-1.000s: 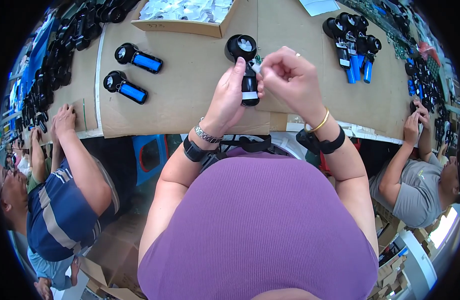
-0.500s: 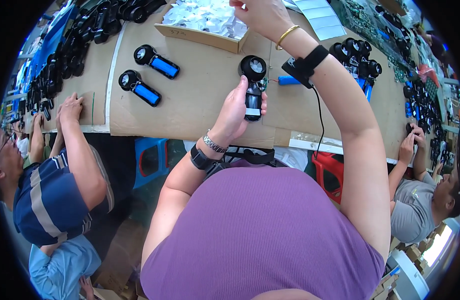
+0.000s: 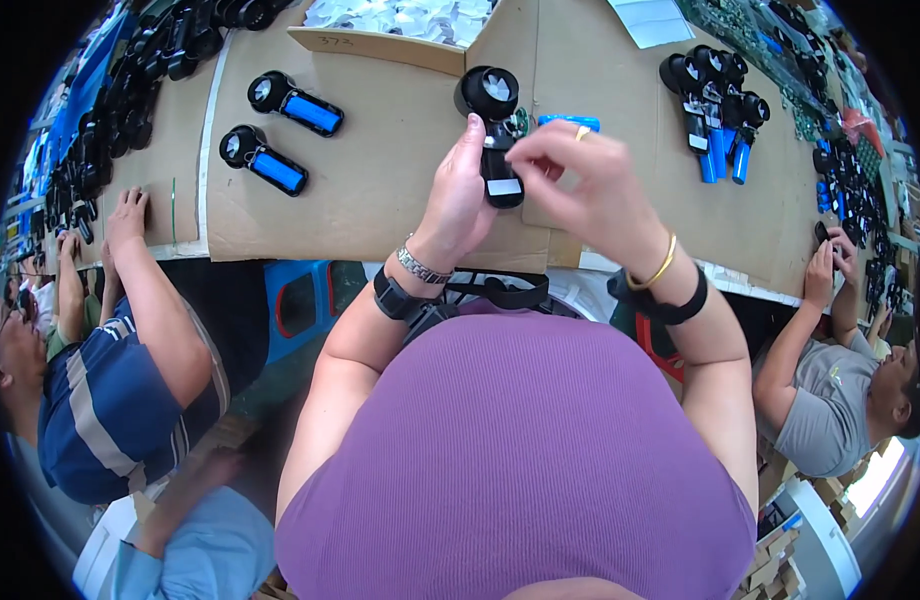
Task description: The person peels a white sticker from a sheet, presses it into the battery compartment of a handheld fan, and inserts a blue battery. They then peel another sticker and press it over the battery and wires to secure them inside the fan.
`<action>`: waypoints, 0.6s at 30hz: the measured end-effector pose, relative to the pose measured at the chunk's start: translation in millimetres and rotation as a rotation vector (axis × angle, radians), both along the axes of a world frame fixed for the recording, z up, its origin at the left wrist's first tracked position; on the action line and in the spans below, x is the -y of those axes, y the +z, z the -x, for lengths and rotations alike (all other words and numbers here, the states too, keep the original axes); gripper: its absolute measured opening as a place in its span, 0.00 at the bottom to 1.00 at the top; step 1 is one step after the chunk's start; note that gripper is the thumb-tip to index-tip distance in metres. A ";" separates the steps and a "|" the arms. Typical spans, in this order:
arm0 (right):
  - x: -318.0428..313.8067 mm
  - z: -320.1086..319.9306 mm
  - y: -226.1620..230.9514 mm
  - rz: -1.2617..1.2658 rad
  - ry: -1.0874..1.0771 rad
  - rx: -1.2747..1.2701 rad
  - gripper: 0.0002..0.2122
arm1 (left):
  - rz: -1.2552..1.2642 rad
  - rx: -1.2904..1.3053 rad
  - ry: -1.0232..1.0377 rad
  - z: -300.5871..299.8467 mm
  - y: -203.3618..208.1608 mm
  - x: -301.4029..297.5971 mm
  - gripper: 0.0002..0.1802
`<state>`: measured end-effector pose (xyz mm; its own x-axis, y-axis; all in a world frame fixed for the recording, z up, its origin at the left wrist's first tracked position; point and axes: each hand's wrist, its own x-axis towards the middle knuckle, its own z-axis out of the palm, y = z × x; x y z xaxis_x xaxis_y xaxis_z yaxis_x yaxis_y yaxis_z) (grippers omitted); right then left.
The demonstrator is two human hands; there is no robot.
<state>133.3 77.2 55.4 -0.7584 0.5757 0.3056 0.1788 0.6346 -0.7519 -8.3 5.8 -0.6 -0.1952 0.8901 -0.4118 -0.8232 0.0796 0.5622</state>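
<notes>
My left hand (image 3: pixel 454 200) is wrapped round the handle of a small black handheld fan (image 3: pixel 487 92), its round head pointing away from me. A white patch (image 3: pixel 503 187) shows low on the open handle, and a small pale spot lies higher up. My right hand (image 3: pixel 590 190) is at the handle's right side, thumb and forefinger closed in a pinch; what they hold, if anything, is too small to make out. A green circuit board (image 3: pixel 521 122) sticks out beside the fan's neck. Just right of it lies a blue battery (image 3: pixel 570 124), partly behind my right fingers.
An open cardboard box (image 3: pixel 380 48) of white pieces stands at the far side. Two fans with blue batteries (image 3: pixel 313 113) lie to the left. A cluster of similar fans (image 3: pixel 715 85) sits at the right, near a white sheet (image 3: pixel 652 20). Co-workers sit at both sides.
My right hand has come back from the box of white pieces to the fan's handle. The left hand keeps its hold on the fan. The view has shifted slightly.
</notes>
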 end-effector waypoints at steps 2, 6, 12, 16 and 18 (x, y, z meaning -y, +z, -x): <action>16.3 -7.6 -17.1 0.004 -0.032 -0.008 0.05 | -0.013 -0.003 -0.028 -1.2 -1.7 2.7 0.27; 28.1 -9.5 -30.6 -0.065 -0.076 -0.021 0.04 | -0.054 -0.033 -0.060 -1.7 -7.8 3.3 0.27; 29.6 -9.1 -32.0 -0.169 -0.057 0.035 0.04 | -0.047 -0.124 -0.020 -5.0 -15.0 3.2 0.26; 29.6 -8.6 -32.6 -0.182 -0.053 0.077 0.04 | -0.037 -0.156 -0.023 -7.0 -16.2 4.9 0.26; 29.9 -7.2 -34.0 -0.182 -0.062 0.074 0.04 | -0.037 -0.168 -0.030 -6.9 -15.4 5.7 0.25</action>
<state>140.5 47.3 21.4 -0.7474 0.5623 0.3538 0.2724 0.7451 -0.6087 -1.4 0.0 -16.0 -0.2322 0.9104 -0.3424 -0.7148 0.0790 0.6948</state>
